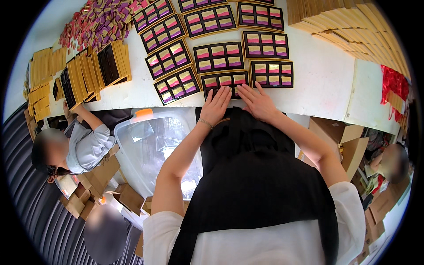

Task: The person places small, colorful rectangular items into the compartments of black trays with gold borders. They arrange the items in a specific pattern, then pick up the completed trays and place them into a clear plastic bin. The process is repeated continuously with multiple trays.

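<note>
Right at the table's near edge lies a black tray (225, 80) with gold trim, divided into compartments that hold small pink, purple and gold packets. My left hand (215, 106) rests on its near row, fingers stretched forward. Beside it my right hand (257, 103) lies on the same row, its fingers also extended and the thumb side turned toward the left hand. The two hands cover much of that near row. Neighbouring filled trays (272, 74) sit close by on the right, and another filled tray (177, 85) lies at a slant on the left.
Columns of filled trays (210, 21) stretch away across the white table (322, 75). A heap of loose packets (104, 22) lies far left, near stacked trays (84, 75). More stacks (357, 26) stand far right. A clear plastic bin (150, 145) is below the edge; a co-worker (90, 148) works at left.
</note>
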Available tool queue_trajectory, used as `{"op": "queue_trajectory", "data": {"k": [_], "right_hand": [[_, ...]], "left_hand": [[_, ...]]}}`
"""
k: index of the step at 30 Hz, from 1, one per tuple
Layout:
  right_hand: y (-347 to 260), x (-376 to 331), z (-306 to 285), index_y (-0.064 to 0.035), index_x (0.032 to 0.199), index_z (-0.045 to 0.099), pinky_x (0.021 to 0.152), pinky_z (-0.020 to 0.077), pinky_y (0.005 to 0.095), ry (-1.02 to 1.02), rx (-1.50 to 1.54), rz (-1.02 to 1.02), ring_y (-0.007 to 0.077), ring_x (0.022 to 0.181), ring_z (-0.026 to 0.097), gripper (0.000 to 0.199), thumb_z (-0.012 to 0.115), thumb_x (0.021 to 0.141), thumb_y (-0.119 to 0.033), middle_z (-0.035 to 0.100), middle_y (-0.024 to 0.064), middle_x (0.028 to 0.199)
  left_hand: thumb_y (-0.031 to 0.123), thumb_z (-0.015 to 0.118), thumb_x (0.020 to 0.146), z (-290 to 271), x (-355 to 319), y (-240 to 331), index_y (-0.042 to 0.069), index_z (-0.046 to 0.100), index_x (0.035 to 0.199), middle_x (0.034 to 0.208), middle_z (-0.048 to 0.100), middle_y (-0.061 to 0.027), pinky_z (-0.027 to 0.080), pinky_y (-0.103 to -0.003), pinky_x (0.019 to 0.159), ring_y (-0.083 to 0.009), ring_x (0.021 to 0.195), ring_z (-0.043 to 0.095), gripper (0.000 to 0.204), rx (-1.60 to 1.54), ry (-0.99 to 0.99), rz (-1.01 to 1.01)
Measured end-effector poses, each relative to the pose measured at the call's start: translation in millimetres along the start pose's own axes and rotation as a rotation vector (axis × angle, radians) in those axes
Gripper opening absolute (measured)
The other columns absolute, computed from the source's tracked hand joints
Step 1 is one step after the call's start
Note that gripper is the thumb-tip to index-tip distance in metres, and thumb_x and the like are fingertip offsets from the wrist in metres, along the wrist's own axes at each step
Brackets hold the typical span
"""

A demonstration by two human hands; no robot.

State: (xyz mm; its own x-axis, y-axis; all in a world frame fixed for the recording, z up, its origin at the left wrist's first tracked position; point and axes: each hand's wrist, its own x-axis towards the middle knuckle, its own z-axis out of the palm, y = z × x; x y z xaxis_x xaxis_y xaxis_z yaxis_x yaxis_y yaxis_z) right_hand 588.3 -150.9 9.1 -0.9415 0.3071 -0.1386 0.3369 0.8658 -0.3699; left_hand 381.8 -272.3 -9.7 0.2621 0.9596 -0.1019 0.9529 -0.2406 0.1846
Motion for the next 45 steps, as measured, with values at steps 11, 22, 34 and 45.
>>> {"op": "queue_trajectory", "data": {"k": [11, 22, 34, 45], "right_hand": [[-0.1, 3.8, -7.3, -0.0049, 0.144, 0.033, 0.114, 0.0150, 0.0537, -0.107, -0.074, -0.018, 0.0222, 0.142, 0.024, 0.075, 0.058, 0.086, -0.045, 0.030, 0.0072, 0.152], [21.6, 115.6, -72.1, -0.0034, 0.122, 0.053, 0.105, 0.0347, 0.0485, 0.303, -0.020, -0.158, 0.0301, 0.121, 0.050, 0.045, 0.066, 0.081, -0.018, 0.055, 0.0116, 0.128], [83.2, 581.7, -89.6, 0.0036, 0.088, 0.065, 0.076, 0.0528, 0.0468, 0.450, -0.122, 0.249, 0.0348, 0.089, 0.066, 0.026, 0.058, 0.084, -0.021, 0.066, 0.0242, 0.088], [95.1, 500.0, -152.7, -0.0066, 0.105, 0.063, 0.077, 0.0532, 0.0300, 0.094, 1.303, 0.217, 0.0162, 0.092, 0.066, 0.020, 0.062, 0.092, -0.022, 0.064, 0.0035, 0.108]], "left_hand": [[0.026, 0.050, 0.086, 27.0, 7.3, 17.8, 0.005, 0.046, 0.136, 0.148, 0.038, -0.0128, 0.023, -0.051, 0.111, -0.0262, 0.138, 0.034, 0.054, 0.120, 0.217, -0.110], [0.033, 0.066, 0.071, 16.3, -7.0, -0.5, 0.009, 0.043, 0.139, 0.151, 0.034, -0.0082, 0.024, -0.055, 0.110, -0.0235, 0.141, 0.029, 0.076, 0.008, 0.202, -0.018], [0.017, 0.050, 0.087, -17.7, 0.7, 0.5, 0.004, 0.050, 0.133, 0.146, 0.041, -0.0102, 0.025, -0.059, 0.108, -0.0243, 0.136, 0.037, 0.047, -0.227, 0.314, -0.335], [0.021, 0.059, 0.080, -50.6, -41.4, -43.5, -0.005, 0.032, 0.141, 0.150, 0.028, -0.0209, 0.012, -0.059, 0.113, -0.0338, 0.142, 0.021, 0.071, -0.263, 0.087, -0.866]]}}
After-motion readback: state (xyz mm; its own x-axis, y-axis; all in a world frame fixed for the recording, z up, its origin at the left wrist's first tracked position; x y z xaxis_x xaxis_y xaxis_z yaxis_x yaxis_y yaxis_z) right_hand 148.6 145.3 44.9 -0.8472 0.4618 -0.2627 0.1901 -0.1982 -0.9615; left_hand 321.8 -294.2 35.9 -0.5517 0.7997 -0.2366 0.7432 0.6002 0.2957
